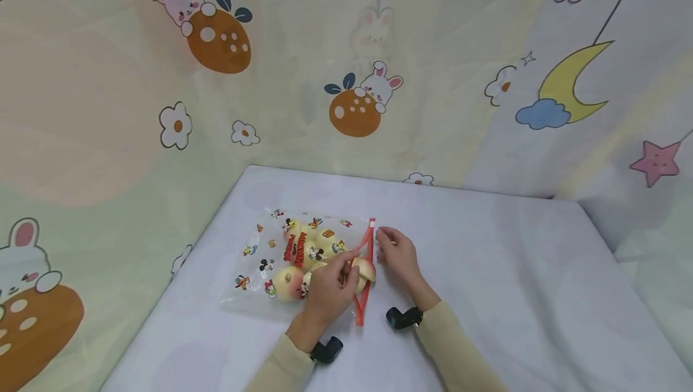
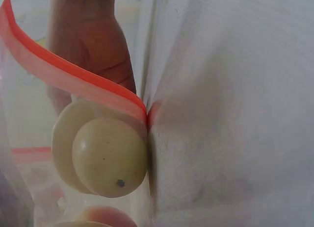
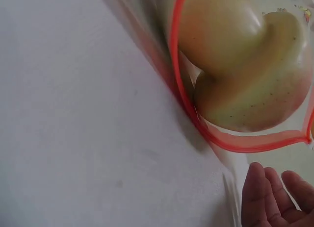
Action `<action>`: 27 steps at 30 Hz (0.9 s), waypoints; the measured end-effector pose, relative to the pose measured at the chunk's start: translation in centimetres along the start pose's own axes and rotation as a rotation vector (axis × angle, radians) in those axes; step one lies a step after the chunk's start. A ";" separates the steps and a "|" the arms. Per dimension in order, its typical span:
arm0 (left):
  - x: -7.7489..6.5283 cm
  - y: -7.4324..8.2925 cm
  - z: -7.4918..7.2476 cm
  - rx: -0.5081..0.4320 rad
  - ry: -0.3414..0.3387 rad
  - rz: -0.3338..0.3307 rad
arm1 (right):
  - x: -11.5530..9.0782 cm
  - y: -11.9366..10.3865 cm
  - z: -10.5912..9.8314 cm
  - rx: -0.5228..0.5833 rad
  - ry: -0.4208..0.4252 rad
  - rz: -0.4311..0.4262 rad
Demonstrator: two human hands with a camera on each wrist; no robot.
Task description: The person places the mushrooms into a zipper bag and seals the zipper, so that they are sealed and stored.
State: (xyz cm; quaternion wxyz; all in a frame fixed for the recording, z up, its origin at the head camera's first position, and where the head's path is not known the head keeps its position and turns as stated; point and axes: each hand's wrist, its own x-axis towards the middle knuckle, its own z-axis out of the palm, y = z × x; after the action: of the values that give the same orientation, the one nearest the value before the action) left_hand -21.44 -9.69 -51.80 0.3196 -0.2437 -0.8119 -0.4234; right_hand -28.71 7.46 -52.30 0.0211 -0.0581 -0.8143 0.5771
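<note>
A clear zip bag (image 1: 254, 272) printed with cartoon figures lies flat, with several yellow peach-like fruits (image 1: 286, 287) with a pink blush inside. Its mouth, edged by a red zip strip (image 1: 370, 241), faces right and stands parted. Two fruits sit right at the mouth; one pale fruit (image 2: 110, 158) shows plainly in the left wrist view. Over the bag, my left hand (image 1: 330, 290) pinches the upper lip near its middle. Just right of the mouth, my right hand (image 1: 400, 255) holds nothing, its fingers (image 3: 254, 188) loosely bent below the red strip in the right wrist view.
The bag rests on a table with a white cloth (image 1: 487, 260). Behind it hangs a backdrop (image 1: 433, 109) printed with rabbits, flowers and a moon. Black wrist cameras (image 1: 327, 350) sit on both wrists, over beige sleeves (image 1: 455, 344).
</note>
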 end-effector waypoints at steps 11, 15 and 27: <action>0.0 0.4 0.0 0.039 -0.051 -0.001 | 0.8 -0.7 3.5 0.200 0.140 0.039; 0.1 0.4 0.0 0.085 -0.075 0.013 | 0.9 -1.1 4.7 0.265 0.166 0.050; 6.0 1.1 -3.0 0.249 -0.436 -0.240 | 1.3 -1.0 5.6 0.247 0.220 0.079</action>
State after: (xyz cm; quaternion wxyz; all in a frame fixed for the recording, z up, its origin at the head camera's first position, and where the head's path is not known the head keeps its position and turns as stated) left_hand -23.85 -10.89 -45.57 0.1124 -0.1900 -0.9304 -0.2927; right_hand -30.68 2.04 -53.25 0.0944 -0.1501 -0.7272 0.6632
